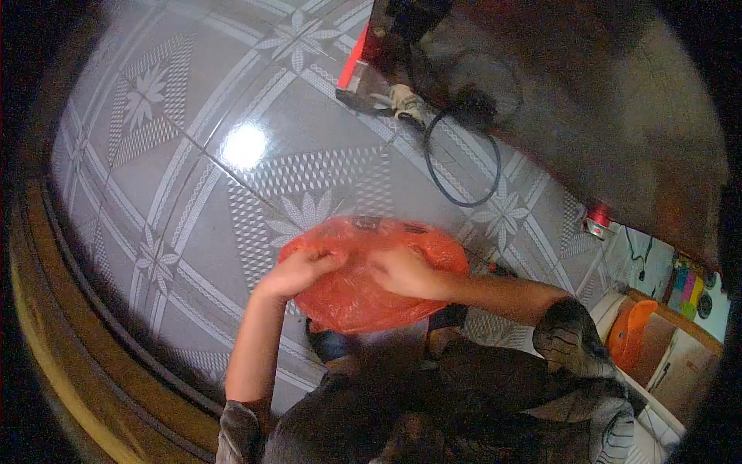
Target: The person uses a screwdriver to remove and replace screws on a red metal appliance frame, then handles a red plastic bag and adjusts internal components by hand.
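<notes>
A thin, crinkled red plastic bag (352,301) is spread between my two hands, in front of my body and above the tiled floor. At the bag's left side, my left hand (300,272) is closed with the thumb and fingers pinching the film. My right hand (410,272) reaches in from the right, its fingers bent and gathered on the bag near the middle. The fingertips of this hand are partly blurred against the red film. What the bag holds, if anything, cannot be made out.
Patterned grey tiles (193,185) cover the floor. A black cable loop (427,158) hangs beside a dark surface (587,93) at the upper right. A red spool-like object (597,216) and an orange object (635,334) are to the right. A brown curved edge (85,363) runs along the left.
</notes>
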A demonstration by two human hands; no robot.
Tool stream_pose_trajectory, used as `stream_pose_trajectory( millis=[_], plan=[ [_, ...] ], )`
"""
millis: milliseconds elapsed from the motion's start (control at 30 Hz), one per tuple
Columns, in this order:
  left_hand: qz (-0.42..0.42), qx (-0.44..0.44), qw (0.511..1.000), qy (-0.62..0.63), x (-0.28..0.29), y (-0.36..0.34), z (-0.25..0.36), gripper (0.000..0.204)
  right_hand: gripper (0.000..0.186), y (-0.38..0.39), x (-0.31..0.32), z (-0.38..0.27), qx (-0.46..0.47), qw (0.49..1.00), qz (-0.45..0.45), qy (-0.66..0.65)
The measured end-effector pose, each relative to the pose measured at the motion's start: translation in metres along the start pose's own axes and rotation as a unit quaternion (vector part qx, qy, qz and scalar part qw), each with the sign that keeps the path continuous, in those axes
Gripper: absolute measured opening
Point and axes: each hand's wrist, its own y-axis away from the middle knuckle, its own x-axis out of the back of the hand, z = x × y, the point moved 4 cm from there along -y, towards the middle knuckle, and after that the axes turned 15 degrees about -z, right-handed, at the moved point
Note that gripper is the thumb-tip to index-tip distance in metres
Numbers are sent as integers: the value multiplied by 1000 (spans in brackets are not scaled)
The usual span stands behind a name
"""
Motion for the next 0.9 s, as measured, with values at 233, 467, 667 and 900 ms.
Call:
stream_pose_trajectory(
  millis=[233, 467, 667, 900],
  plan=[
    [89, -102, 911, 388, 13, -15, -1, 37, 16, 9, 9, -17, 51, 979, 33, 196],
    [20, -14, 874, 486, -11, -11, 26, 30, 11, 26, 91, -79, 207, 942, 236, 123],
    [43, -90, 913, 396, 13, -37, 40, 21, 20, 10, 143, -105, 227, 918, 160, 282],
    [328, -130, 935, 31, 107, -110, 66, 36, 20, -102, 295, -148, -11, 813, 185, 553]
  ],
)
